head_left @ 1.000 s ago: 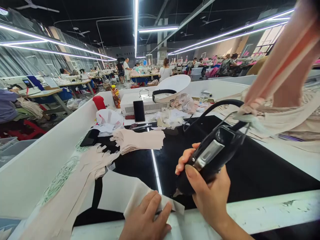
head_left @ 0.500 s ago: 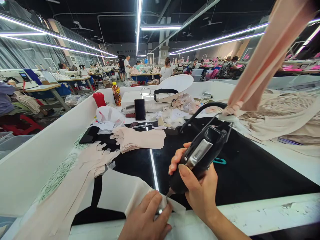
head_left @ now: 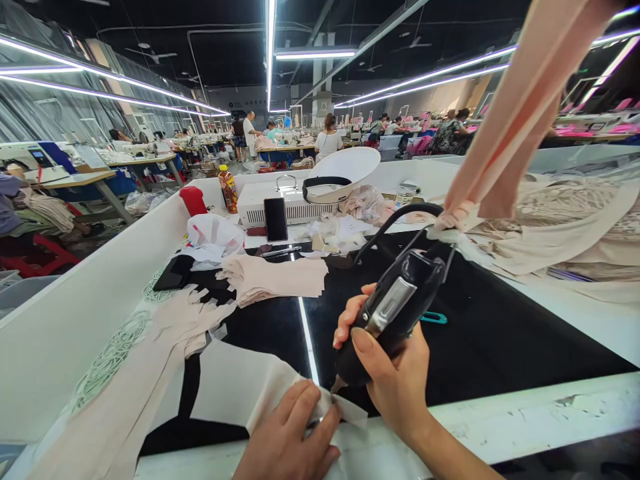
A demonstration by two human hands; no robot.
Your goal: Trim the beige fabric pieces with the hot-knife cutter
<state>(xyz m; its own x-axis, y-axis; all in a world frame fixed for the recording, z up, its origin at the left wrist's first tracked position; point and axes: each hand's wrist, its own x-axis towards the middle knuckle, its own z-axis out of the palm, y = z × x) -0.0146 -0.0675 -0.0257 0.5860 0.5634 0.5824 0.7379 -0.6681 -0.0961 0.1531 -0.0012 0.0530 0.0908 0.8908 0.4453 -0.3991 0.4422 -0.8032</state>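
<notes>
My right hand (head_left: pixel 400 373) is wrapped around a black corded hand tool (head_left: pixel 395 293) with a metal plate on its side. Its narrow tip points down and meets the edge of a pale fabric piece (head_left: pixel 235 380) on the black board (head_left: pixel 480 333). Beside the tip, my left hand (head_left: pixel 290 433) holds that edge, thumb and forefinger close together on the cloth, which is slightly raised there. From the tool's upper end, a wire loop leads to a hanging pink fabric strip (head_left: pixel 530 113) knotted above it.
Left lie long beige fabric strips (head_left: pixel 130 373) and green cord (head_left: pixel 110 353). Behind are stacked beige pieces (head_left: pixel 280 277), a phone (head_left: pixel 275 219), a white box (head_left: pixel 255 203) and a bottle (head_left: pixel 228 189). A teal snips-like item (head_left: pixel 434 318) lies right of the tool. More fabric (head_left: pixel 575 227) is heaped at right.
The view has shifted slightly, so the scene sits a little further left. Both hands keep almost the same position on the tool and the fabric.
</notes>
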